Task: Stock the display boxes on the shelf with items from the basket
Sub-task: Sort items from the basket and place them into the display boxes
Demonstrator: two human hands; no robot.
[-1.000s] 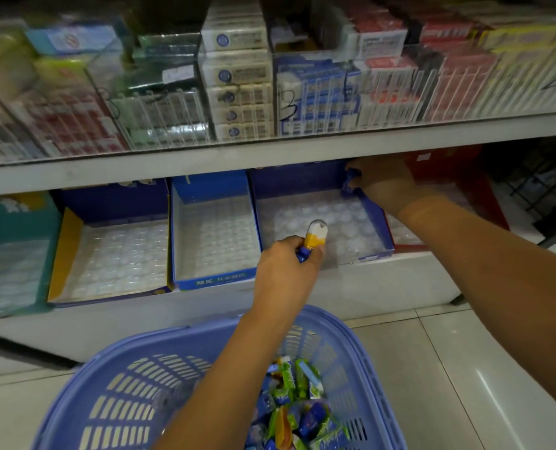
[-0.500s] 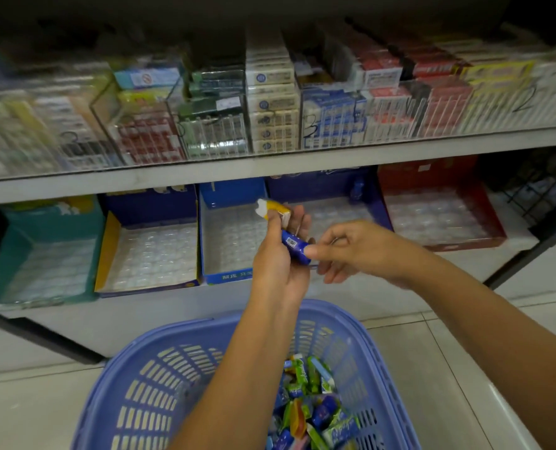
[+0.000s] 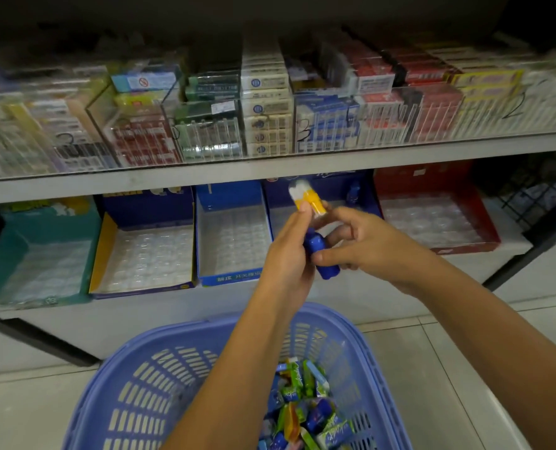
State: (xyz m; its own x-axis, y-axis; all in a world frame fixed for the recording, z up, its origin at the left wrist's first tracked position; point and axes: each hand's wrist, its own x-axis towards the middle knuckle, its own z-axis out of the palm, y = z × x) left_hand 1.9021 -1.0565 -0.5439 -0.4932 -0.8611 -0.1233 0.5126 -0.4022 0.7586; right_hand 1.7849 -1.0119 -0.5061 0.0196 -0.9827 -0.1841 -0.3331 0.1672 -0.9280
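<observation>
Holding two items in the left hand (image 3: 286,254), with fingers curled round both: a yellow item (image 3: 309,199) poking up past the fingertips and a blue item (image 3: 323,259) lower, against the palm. Pinching that blue item from the other side with the thumb and fingers of the right hand (image 3: 367,245), so clamped on it too (looks like a hand-over from left to right, though hard to be sure). Hovering with both above the front edge of the shelf (image 3: 173,306), in front of the dark-blue box (image 3: 332,185) and clear of its tray. Beyond the hands, only one small blue piece (image 3: 354,191) standing at the back right corner of that box. Otherwise bare blister trays there and in the red box (image 3: 422,180) toward the right end, the blue box (image 3: 228,277) just left, the yellow-edged box (image 3: 96,254) next along and the teal box (image 3: 10,235) at the left end. Below, down by the floor, a basket (image 3: 134,394) with a heap of wrapped items (image 3: 302,407) toward its right side. Judging by that: barely begun, with one piece placed at most, two in hand, and nearly every slot across five boxes yet to fill. Above, and no part of the job, cartons (image 3: 267,108) behind a clear panel on the upper shelf.
</observation>
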